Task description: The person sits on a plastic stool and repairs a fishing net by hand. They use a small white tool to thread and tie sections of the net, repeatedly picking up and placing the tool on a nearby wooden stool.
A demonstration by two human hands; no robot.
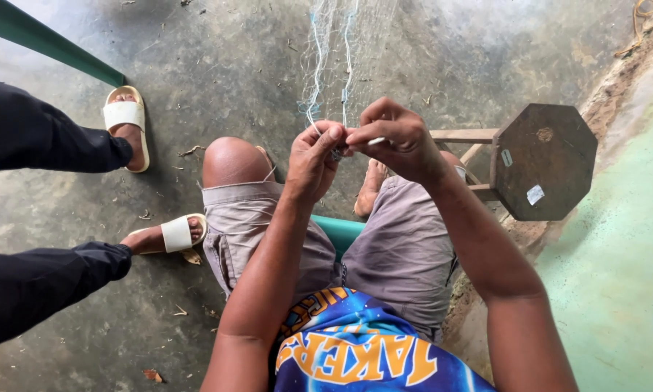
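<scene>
Outdoors, seated person's left hand (313, 156) pinched shut on fine pale blue-white fishing net (330, 65) stretched above the knees, right hand (399, 141) gripping a slim white netting needle (376, 141), octagonal dark wooden stool (544, 161) beside, another person's white slide sandals (125, 116) nearby on concrete.

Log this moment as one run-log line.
left hand: pinching fishing net | right hand: holding small white tool | beside: wooden stool
</scene>
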